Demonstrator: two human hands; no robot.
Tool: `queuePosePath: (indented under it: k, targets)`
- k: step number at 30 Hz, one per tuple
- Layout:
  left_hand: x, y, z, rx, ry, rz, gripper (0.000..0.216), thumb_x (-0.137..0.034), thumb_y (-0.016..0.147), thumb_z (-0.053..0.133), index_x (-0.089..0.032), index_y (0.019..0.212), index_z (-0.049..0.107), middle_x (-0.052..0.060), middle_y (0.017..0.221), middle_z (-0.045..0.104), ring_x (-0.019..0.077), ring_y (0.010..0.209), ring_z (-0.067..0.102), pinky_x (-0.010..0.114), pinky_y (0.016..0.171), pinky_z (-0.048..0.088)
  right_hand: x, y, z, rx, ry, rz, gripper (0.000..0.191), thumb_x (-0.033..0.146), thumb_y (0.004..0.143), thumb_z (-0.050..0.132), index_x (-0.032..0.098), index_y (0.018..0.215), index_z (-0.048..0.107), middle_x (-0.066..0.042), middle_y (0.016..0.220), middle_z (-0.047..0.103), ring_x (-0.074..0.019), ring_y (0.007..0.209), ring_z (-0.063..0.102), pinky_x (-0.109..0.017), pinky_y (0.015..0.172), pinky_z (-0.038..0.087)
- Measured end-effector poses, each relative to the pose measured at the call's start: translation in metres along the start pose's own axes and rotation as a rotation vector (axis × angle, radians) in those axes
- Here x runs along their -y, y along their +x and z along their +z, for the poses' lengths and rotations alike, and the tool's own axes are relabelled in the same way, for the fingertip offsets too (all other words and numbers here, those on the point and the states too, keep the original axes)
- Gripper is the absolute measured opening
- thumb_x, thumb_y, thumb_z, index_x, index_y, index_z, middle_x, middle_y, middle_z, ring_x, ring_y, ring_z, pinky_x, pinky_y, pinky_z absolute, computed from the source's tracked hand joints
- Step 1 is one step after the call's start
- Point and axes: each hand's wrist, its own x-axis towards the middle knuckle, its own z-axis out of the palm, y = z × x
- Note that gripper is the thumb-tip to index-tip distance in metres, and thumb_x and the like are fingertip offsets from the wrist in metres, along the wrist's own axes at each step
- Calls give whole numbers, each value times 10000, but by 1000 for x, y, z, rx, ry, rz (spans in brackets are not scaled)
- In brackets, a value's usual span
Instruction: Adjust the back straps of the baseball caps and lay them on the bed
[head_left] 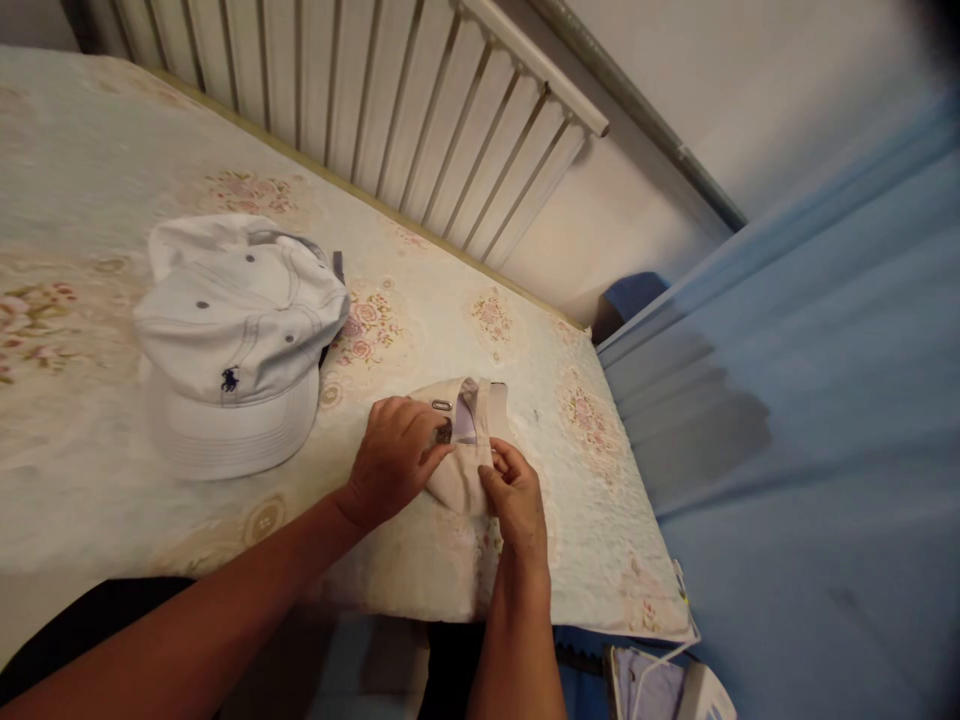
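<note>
- White cap: we note a small dark blue horse-and-rider emblem on the front, just above the brim.
- Letters and numbers: we can read none anywhere in view.

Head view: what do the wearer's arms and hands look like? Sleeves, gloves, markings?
Ungloved, bare left hand and right hand; no watch or ring visible. Left forearm and right forearm show no sleeve, cable or clear marking.

Floral-covered tbl — white cap w/ dk-blue logo lies at left, brim twd near side — beige cap sits to its right.
</note>
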Motion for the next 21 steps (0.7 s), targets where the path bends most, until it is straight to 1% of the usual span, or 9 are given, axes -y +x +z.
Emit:
queuePosePath:
  k: [5, 9, 12, 15, 21]
  targets:
    - [0, 2, 0, -9, 19, 23, 102, -277, 895, 567, -188, 846, 574, 76, 843, 631, 246, 828, 510, 412, 771, 388, 2, 0, 0, 3, 10, 2, 339, 229, 722, 619, 204, 1060, 626, -21, 901, 748, -168, 758, 692, -280, 699, 546]
    - [-1, 4, -2, 3, -21, 5, 151, -219, 919, 502, -195, 781, 555, 62, 768, 608, 232, 783, 492, 402, 745, 392, 2, 0, -1, -18, 6, 9, 351, 235, 715, 627, 201, 1063, 619, -22, 886, 747, -171, 759, 690, -283, 687, 545]
    - [-1, 6, -3, 8, -89, -20, 160, -209, 923, 488, -198, 777, 551, 57, 759, 602, 224, 772, 491, 395, 736, 405, 2, 0, -2, -38, -18, -1, 352, 261, 713, 640, 203, 1060, 625, -25, 864, 748, -181, 757, 692, -296, 675, 550]
    - [-1, 6, -3, 3, -180, -54, 156, -195, 920, 486, -203, 775, 542, 51, 762, 596, 214, 777, 505, 385, 740, 424, 1, 1, -3, -28, -30, -22, 315, 287, 735, 641, 202, 1038, 636, -24, 847, 746, -178, 756, 692, -296, 684, 548]
    - [-6, 3, -6, 39, -414, -144, 118, -177, 914, 478, -201, 819, 543, 33, 806, 581, 169, 782, 549, 310, 719, 456, 6, 0, -2, -17, 24, -26, 279, 287, 746, 661, 203, 1012, 644, -40, 945, 750, -183, 855, 699, -310, 801, 543]
